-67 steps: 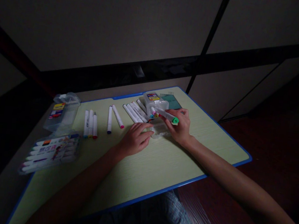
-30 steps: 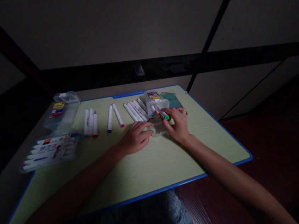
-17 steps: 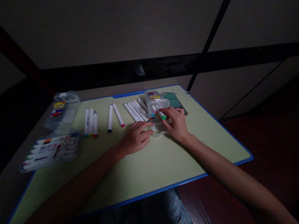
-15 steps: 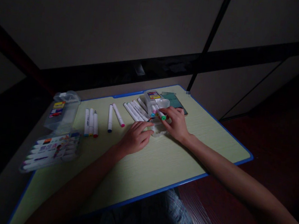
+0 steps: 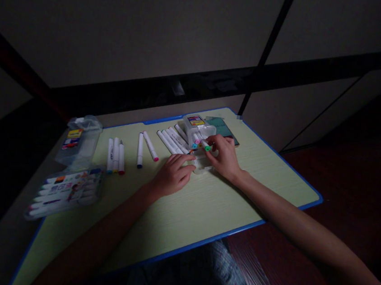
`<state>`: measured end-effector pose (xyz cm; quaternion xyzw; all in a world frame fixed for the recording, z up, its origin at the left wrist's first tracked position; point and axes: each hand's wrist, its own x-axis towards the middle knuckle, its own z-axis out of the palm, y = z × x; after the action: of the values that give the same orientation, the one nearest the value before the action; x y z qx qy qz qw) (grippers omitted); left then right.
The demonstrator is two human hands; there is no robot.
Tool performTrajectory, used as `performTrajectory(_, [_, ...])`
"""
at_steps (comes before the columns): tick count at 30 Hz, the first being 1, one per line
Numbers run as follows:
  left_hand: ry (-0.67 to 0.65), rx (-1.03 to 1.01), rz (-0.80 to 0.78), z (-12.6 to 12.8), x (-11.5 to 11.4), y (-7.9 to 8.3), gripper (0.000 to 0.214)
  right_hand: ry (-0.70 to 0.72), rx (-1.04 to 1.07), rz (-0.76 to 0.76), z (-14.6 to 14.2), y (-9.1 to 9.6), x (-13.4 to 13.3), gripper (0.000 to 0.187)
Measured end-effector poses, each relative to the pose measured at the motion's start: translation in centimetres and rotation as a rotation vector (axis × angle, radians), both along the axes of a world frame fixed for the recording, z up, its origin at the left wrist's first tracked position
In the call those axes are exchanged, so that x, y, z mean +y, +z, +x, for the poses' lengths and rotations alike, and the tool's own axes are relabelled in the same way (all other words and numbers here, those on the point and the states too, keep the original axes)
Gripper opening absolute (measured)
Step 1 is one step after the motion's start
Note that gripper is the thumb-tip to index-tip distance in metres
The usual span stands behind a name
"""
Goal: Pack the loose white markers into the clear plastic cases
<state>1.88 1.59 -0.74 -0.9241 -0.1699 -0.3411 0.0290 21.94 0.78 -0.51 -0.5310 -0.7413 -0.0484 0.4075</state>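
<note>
My right hand point(image 5: 223, 157) pinches a white marker with a green end point(image 5: 206, 148). The marker lies slantwise at the mouth of an open clear plastic marker case point(image 5: 188, 129), its far part inside. Other markers with pink and light blue ends point(image 5: 195, 144) show in the case. My left hand point(image 5: 174, 173) grips the near left edge of the case's lowered, see-through part point(image 5: 203, 163), thumb and fingers at the rim. Left of the case, several white markers point(image 5: 170, 141) lie side by side, partly behind my left fingers.
Two markers point(image 5: 141, 151) and a group of three point(image 5: 116, 155) lie farther left on the pale table point(image 5: 168, 222) with its blue edge. A second open clear case point(image 5: 79, 142) with markers overhangs the left edge. A phone point(image 5: 224, 130) lies behind my right hand.
The green-ended marker and my right fingertips have shifted very slightly left, towards the case. My left hand stays at the case's edge.
</note>
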Motion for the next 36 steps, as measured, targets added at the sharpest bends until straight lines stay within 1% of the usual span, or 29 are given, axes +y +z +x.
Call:
performTrajectory(8, [-0.004,-0.001,0.037,0.06,0.07,0.04,0.016,-0.011,-0.002,0.012,0.10,-0.12,0.08,0.011])
performTrajectory(20, [0.004,-0.001,0.025,0.14,0.03,0.02,0.016,-0.047,-0.023,0.014,0.24,-0.02,0.06,0.018])
performTrajectory(27, [0.001,0.013,0.013,0.06,0.05,0.01,0.016,-0.096,-0.045,-0.049,0.19,0.12,0.05,0.027])
performTrajectory(36, [0.003,0.017,0.010,0.07,0.06,0.01,0.016,-0.106,-0.037,-0.058,0.21,-0.01,0.19,0.028])
